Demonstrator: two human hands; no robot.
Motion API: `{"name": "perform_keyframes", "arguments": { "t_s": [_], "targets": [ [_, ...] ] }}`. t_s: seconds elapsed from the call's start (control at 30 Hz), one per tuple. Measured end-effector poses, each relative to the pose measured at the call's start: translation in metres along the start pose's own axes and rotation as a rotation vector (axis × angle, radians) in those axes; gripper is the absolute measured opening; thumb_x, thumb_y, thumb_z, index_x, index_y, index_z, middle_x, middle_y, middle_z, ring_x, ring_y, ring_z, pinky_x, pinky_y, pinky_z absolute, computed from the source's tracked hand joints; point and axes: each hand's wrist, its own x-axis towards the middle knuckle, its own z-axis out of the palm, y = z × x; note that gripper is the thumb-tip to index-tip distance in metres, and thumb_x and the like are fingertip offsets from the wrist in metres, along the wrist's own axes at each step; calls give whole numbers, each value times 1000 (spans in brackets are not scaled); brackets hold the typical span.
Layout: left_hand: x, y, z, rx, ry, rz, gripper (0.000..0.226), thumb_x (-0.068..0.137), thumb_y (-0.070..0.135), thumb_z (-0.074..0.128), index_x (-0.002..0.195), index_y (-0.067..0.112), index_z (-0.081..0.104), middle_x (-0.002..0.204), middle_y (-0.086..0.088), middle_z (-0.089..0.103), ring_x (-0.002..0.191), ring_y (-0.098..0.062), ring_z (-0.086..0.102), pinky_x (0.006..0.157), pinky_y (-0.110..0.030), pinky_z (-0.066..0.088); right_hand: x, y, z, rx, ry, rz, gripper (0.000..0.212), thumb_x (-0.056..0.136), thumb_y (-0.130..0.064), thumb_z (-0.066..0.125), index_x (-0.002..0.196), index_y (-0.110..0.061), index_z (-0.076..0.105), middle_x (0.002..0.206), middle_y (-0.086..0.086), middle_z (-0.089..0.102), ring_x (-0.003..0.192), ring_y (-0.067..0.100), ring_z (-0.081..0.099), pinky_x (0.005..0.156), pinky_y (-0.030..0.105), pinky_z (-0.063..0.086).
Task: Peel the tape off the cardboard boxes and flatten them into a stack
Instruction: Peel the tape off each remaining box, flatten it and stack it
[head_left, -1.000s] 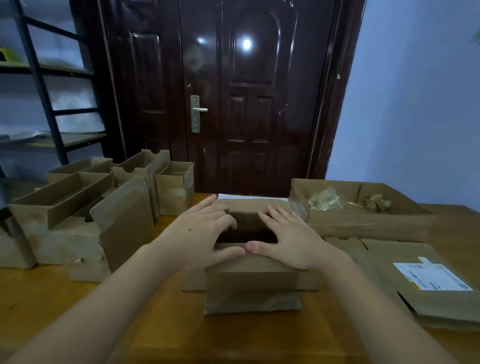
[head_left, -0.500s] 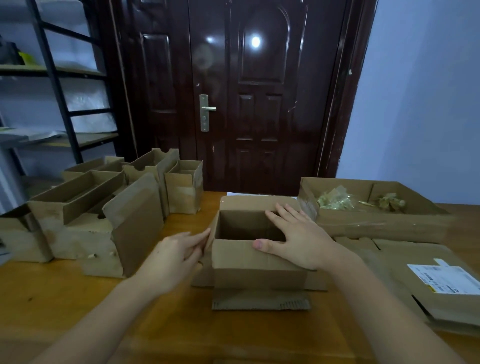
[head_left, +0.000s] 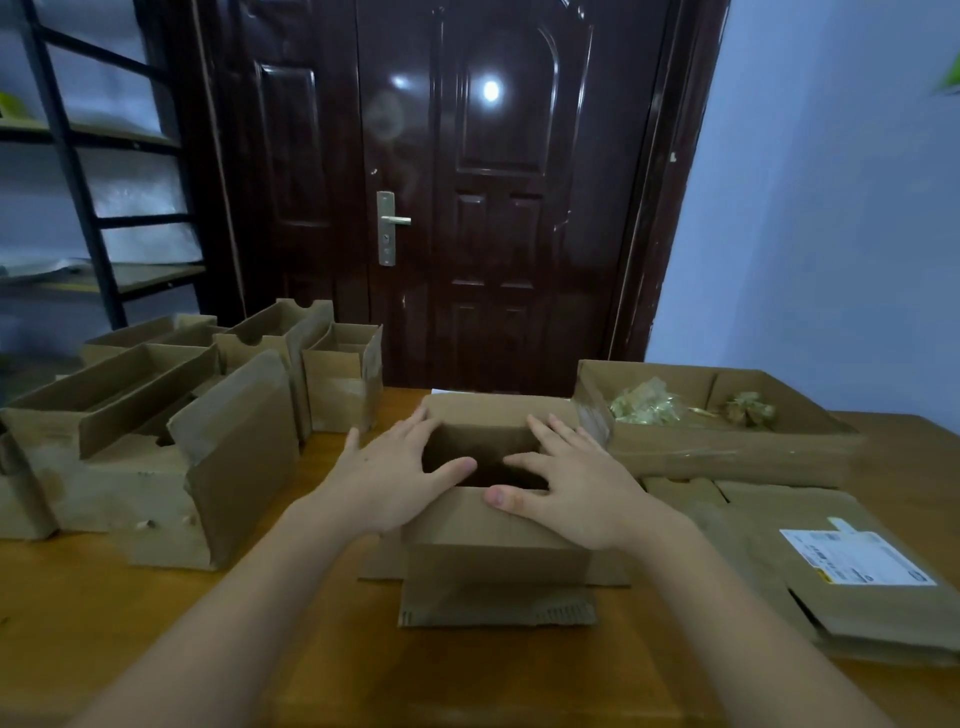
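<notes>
Hands, left hand (head_left: 387, 475) and right hand (head_left: 569, 486), rest flat on open box (head_left: 493, 551).

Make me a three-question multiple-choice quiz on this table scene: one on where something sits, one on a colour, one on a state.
1. Where is the tray of crumpled tape?
A. right of the open box
B. on the shelf
C. on the floor

2. What colour is the door?
A. white
B. dark brown
C. green

3. How is the box under the hands?
A. taped shut
B. already flat
C. open on top

Answers: 1 A, the tray stands at the box's right. 2 B, glossy dark brown panels. 3 C, the left hand and right hand rest on its rim around a dark opening.
</notes>
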Motion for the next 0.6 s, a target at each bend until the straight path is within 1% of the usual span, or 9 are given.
{"name": "perform_keyframes", "arguments": {
  "t_s": [0.03, 0.1, 0.13, 0.2, 0.3, 0.37, 0.43, 0.5, 0.6],
  "targets": [
    [0, -1, 2, -10, -6, -6, 96, 82, 87, 18, 163, 35, 12, 172, 9, 1, 157, -19, 16, 126, -55, 7, -1, -2, -1, -9, 3, -13, 99, 74, -101, 7, 150, -47, 41, 170, -9, -1, 156, 15, -9, 120, 43, -9],
    [0, -4, 7, -71, -4, -17, 94, 86, 84, 23, 164, 33, 10, 172, 9, -2, 157, -19, 14, 126, -50, 17, -3, -5, -3, -24, 27, -57, 97, 80, -97, 7, 148, -41, 47, 170, -10, 6, 156, 12, -7, 122, 44, -8],
    [1, -4, 10, -97, 5, -17, 90, 91, 81, 28, 164, 32, 9, 172, 9, -2, 157, -18, 15, 125, -47, 22, -5, -6, -5, -30, 36, -85, 96, 83, -94, 7, 147, -38, 51, 169, -9, 13, 156, 11, -5, 123, 45, -7],
    [3, -5, 16, -120, 34, -17, 86, 95, 76, 34, 165, 32, 9, 172, 10, -2, 156, -17, 16, 123, -43, 26, -8, -8, -8, -55, 24, -142, 93, 89, -88, 5, 139, -32, 61, 165, -7, 31, 156, 12, 2, 125, 46, -5],
    [8, -9, 21, -145, 74, -16, 85, 95, 76, 36, 164, 33, 10, 172, 12, 0, 155, -15, 20, 121, -40, 29, -10, -10, -13, -115, -27, -172, 95, 92, -83, 2, 117, -28, 74, 145, -7, 58, 154, 16, 19, 126, 46, -1],
    [10, -14, 22, -151, 74, 0, 87, 93, 79, 35, 164, 34, 10, 172, 13, 1, 155, -15, 20, 120, -39, 31, -10, -11, -18, -142, -62, -140, 98, 90, -86, 1, 106, -25, 77, 129, -7, 68, 150, 16, 31, 127, 46, 7],
    [12, -17, 23, -156, 65, 4, 89, 91, 81, 33, 164, 35, 10, 172, 14, 0, 155, -15, 19, 119, -39, 31, -11, -11, -24, -185, -67, -117, 103, 85, -90, 0, 97, -23, 78, 117, -5, 73, 145, 15, 38, 125, 44, 17],
    [12, -18, 23, -156, 67, -5, 89, 91, 82, 33, 164, 36, 10, 171, 15, 1, 155, -15, 20, 119, -40, 33, -12, -9, -31, -241, -56, -112, 105, 81, -93, 0, 93, -22, 77, 113, -3, 73, 140, 15, 43, 121, 43, 26],
    [12, -15, 23, -156, 70, -9, 87, 92, 80, 34, 164, 35, 12, 172, 13, 2, 155, -15, 21, 118, -40, 34, -16, -5, -41, -290, 6, -129, 90, 82, -94, 8, 88, -28, 69, 109, -6, 66, 127, 17, 52, 109, 39, 40]
  ]
}}
